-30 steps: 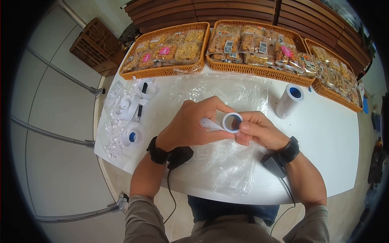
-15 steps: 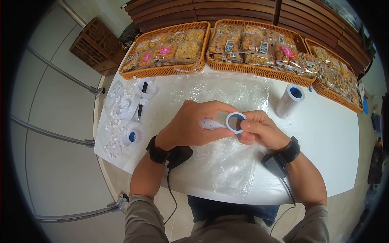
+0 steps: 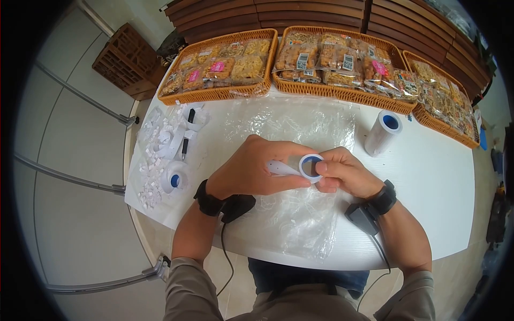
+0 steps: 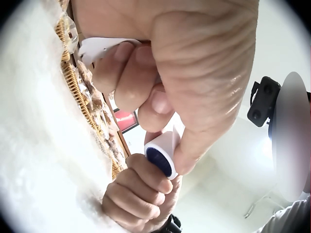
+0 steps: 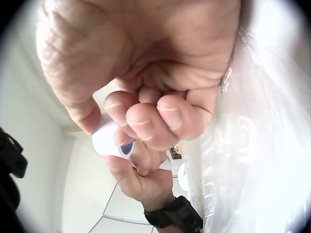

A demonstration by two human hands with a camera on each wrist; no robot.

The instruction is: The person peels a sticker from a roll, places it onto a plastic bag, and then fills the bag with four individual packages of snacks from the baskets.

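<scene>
A small white paper roll [image 3: 301, 168] with a blue core is held between both hands above the table's middle. My left hand [image 3: 243, 167] curls round the loose white strip [image 3: 281, 168] coming off the roll, its thumb and forefinger reaching to the roll's sides. Small dark specks show on that strip. My right hand [image 3: 350, 172] pinches the roll's right side, thumb over the rim. In the left wrist view the blue core [image 4: 159, 162] faces the right fingers; in the right wrist view the roll's white side [image 5: 104, 138] shows beside the right fingertips.
A clear plastic sheet [image 3: 300, 224] covers the table's middle. Left of it lie white paper scraps [image 3: 152, 176], a black pen [image 3: 185, 147] and another roll [image 3: 174, 181]. A taller roll [image 3: 379, 136] stands at right. Wicker baskets [image 3: 214, 97] of packaged snacks line the back.
The roll has shifted slightly right, then a little toward the body. The left thumb and fingers have moved down with it; the right hand has kept its hold.
</scene>
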